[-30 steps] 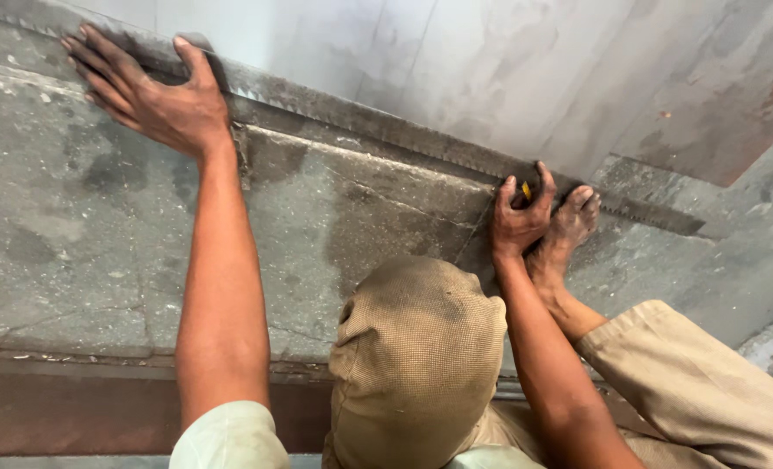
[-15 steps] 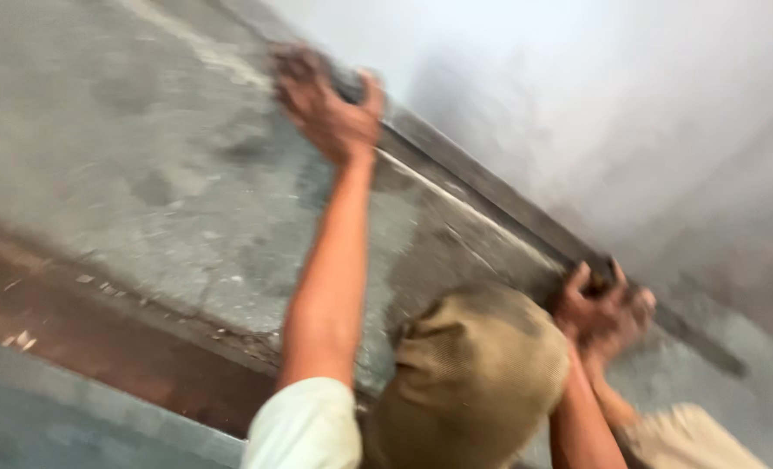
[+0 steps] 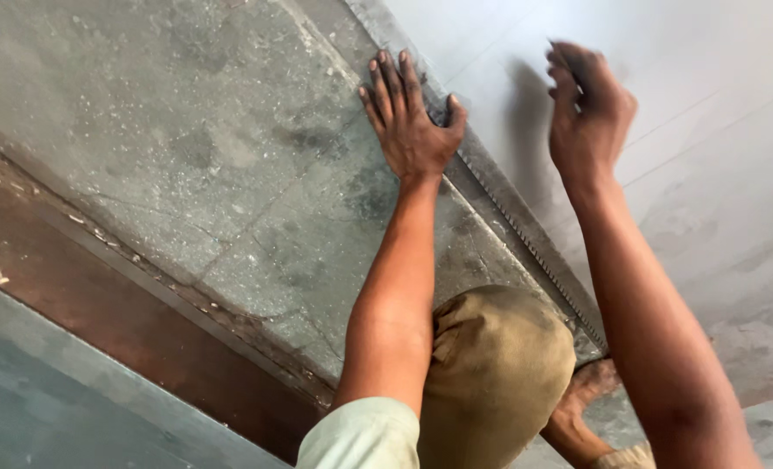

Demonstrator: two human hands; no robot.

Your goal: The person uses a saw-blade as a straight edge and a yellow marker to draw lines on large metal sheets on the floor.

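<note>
On the floor, the left hand (image 3: pixel 408 122) stayed pressed flat on the mottled grey slab (image 3: pixel 213 148), its grip released, fingers spread and the thumb hooked over the notched metal strip (image 3: pixel 534 243) that ran along the slab's far edge. Half a second before, the right hand (image 3: pixel 590 108) had been clutching that strip low down, next to another person's hand (image 3: pixel 590 386); now it had come off and hung blurred above the pale smooth surface (image 3: pixel 707 174) beyond the strip, fingers curled, and whether it was clenched on anything could not be told. The other person's hand remained at the strip's lower end, half hidden behind a khaki-clad knee (image 3: pixel 490 373). The strip lay diagonally, touching the slab on one side and the pale surface on the other. On the slab's near side a rough, crumbled joint met a brown band (image 3: pixel 143 321), and past that lay a blue-grey floor (image 3: pixel 56 408). The widest open room was across the slab to the left of the left hand.
</note>
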